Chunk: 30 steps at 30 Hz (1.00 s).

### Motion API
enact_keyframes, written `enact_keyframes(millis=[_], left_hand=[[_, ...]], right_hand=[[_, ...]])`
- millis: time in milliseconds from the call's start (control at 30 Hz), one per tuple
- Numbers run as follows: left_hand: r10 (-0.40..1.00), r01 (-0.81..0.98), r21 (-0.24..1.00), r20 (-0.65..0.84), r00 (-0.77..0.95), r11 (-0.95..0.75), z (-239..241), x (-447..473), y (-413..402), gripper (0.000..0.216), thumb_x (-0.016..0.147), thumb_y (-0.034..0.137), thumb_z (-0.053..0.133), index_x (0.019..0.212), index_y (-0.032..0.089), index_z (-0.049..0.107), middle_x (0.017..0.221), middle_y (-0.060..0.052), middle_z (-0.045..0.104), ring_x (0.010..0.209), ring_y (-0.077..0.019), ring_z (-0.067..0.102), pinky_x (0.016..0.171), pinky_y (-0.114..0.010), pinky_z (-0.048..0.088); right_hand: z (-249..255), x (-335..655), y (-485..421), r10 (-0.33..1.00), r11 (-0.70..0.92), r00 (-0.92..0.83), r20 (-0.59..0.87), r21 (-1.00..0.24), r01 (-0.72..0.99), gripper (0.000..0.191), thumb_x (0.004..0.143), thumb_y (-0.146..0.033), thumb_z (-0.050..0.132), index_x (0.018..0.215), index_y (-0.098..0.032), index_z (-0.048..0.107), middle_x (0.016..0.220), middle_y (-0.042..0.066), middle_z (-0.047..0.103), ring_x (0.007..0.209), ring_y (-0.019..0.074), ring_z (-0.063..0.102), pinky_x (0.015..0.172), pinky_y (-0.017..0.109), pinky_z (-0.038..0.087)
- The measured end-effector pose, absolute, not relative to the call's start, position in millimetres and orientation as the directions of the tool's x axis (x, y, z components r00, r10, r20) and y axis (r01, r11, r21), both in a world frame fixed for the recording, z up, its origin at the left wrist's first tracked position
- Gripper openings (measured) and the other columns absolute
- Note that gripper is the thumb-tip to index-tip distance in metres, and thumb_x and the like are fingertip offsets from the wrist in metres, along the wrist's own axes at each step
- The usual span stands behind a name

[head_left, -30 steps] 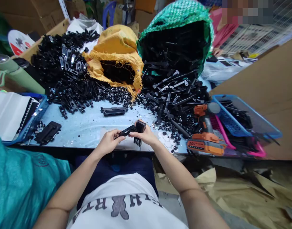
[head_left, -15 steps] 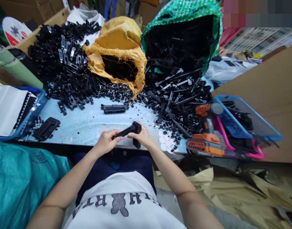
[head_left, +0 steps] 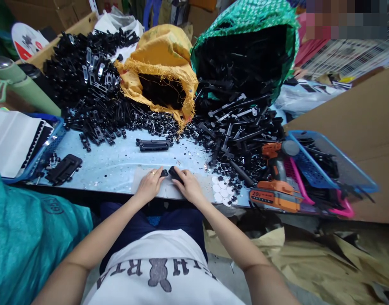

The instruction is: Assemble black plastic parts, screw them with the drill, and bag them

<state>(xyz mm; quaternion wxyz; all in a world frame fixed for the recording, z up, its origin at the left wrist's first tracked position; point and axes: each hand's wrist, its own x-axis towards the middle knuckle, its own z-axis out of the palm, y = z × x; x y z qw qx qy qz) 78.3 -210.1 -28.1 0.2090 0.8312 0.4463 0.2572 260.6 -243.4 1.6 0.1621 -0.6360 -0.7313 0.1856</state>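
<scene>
Black plastic part (head_left: 169,173), mostly hidden, pinched between left hand (head_left: 150,185) and right hand (head_left: 188,187) at the table edge (head_left: 95,189); bare tabletop lies leftward.

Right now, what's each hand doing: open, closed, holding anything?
Left hand: closed on the small black part.
Right hand: closed on the black plastic piece, pressed against the table.

Black plastic part (head_left: 173,173); orange drill (head_left: 275,186); yellow sack (head_left: 159,59); green sack (head_left: 245,21).

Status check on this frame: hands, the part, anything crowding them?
Left hand and right hand both pressed on a small black plastic part at the table's near edge. White discs and orange drill lie to the right, apart.
</scene>
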Motion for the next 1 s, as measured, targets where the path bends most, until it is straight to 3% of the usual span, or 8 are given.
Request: enact_keyframes(millis=[100, 200, 333, 567, 700, 867, 933, 1000], left_hand=[[0.853, 0.358, 0.844, 0.200, 0.481, -0.400, -17.4, 75.6, -211.9, 0.044, 0.094, 0.030, 0.034, 0.136, 0.017, 0.038, 0.104, -0.008, 0.060, 0.066, -0.0109, 0.058, 0.071, -0.028, 0.049], [0.896, 0.209, 0.928, 0.209, 0.391, -0.307, -5.1, 76.3, -213.6, 0.045, 0.090, 0.032, 0.044, 0.133, 0.018, 0.043, 0.100, -0.006, 0.061, 0.064, -0.0093, 0.057, 0.067, -0.025, 0.049], [0.888, 0.216, 0.886, 0.336, 0.313, -0.411, 4.9, 79.0, -215.2, 0.036, 0.087, 0.029, 0.050, 0.119, 0.016, 0.058, 0.092, -0.008, 0.061, 0.085, -0.0151, 0.058, 0.076, -0.028, 0.047], [0.861, 0.217, 0.838, 0.509, 0.020, -0.501, 12.0, 100.4, -226.3, 0.033, 0.091, 0.023, 0.045, 0.121, 0.018, 0.057, 0.093, -0.007, 0.058, 0.088, -0.0140, 0.056, 0.079, -0.029, 0.047], [0.815, 0.183, 0.800, 0.579, 0.020, -0.572, 17.4, 99.6, -223.1, 0.033, 0.091, 0.022, 0.044, 0.121, 0.019, 0.056, 0.095, -0.006, 0.057, 0.084, -0.0123, 0.056, 0.075, -0.026, 0.048], [0.888, 0.223, 0.860, 0.442, 0.127, -0.460, 9.3, 93.4, -218.5, 0.035, 0.093, 0.029, 0.039, 0.121, 0.017, 0.055, 0.101, -0.009, 0.057, 0.079, -0.0134, 0.058, 0.069, -0.028, 0.050], [0.940, 0.341, 0.877, 0.331, 0.078, -0.338, 2.1, 93.6, -220.0, 0.038, 0.093, 0.029, 0.034, 0.126, 0.017, 0.050, 0.107, -0.012, 0.055, 0.083, -0.0160, 0.058, 0.070, -0.031, 0.051], [0.956, 0.504, 0.814, 0.276, 0.103, -0.289, -4.0, 93.1, -220.5, 0.044, 0.090, 0.023, 0.037, 0.133, 0.018, 0.042, 0.119, -0.015, 0.050, 0.099, -0.0215, 0.056, 0.080, -0.037, 0.050]], right_hand=[[3.1, 255.3, -239.5, 0.996, -0.044, -0.048, -0.081, -0.856, 0.516, 0.058, 0.090, -0.049, 0.038, 0.141, -0.024, 0.031, 0.099, 0.008, 0.057, 0.068, 0.0135, 0.054, 0.065, 0.030, 0.051], [9.4, 251.7, -236.2, 0.981, -0.148, -0.085, -0.173, -0.957, 0.250, 0.062, 0.089, -0.053, 0.035, 0.142, -0.022, 0.030, 0.088, 0.005, 0.058, 0.057, 0.0103, 0.051, 0.054, 0.026, 0.049], [17.3, 259.9, -234.2, 0.977, 0.045, -0.211, -0.035, -0.930, 0.364, 0.055, 0.087, -0.047, 0.046, 0.136, -0.023, 0.042, 0.096, 0.006, 0.057, 0.062, 0.0086, 0.051, 0.058, 0.024, 0.049], [11.1, 247.3, -239.3, 0.954, 0.299, -0.156, 0.257, -0.866, 0.400, 0.049, 0.091, -0.040, 0.042, 0.137, -0.025, 0.039, 0.102, 0.007, 0.056, 0.067, 0.0096, 0.051, 0.061, 0.025, 0.050], [12.2, 234.8, -244.1, 0.914, 0.404, -0.139, 0.382, -0.810, 0.425, 0.050, 0.091, -0.039, 0.042, 0.139, -0.024, 0.037, 0.095, 0.007, 0.056, 0.070, 0.0117, 0.052, 0.067, 0.029, 0.051], [10.4, 235.1, -239.6, 0.936, 0.352, -0.170, 0.310, -0.778, 0.520, 0.053, 0.092, -0.043, 0.035, 0.141, -0.022, 0.032, 0.104, 0.009, 0.057, 0.082, 0.0150, 0.056, 0.077, 0.031, 0.050], [12.9, 243.4, -234.0, 0.949, 0.312, -0.230, 0.214, -0.720, 0.620, 0.052, 0.093, -0.043, 0.034, 0.140, -0.022, 0.034, 0.113, 0.010, 0.056, 0.095, 0.0174, 0.056, 0.085, 0.033, 0.047], [23.0, 257.0, -227.6, 0.952, 0.305, -0.237, 0.193, -0.629, 0.715, 0.050, 0.092, -0.043, 0.035, 0.137, -0.022, 0.040, 0.114, 0.010, 0.056, 0.103, 0.0191, 0.054, 0.090, 0.034, 0.045]])
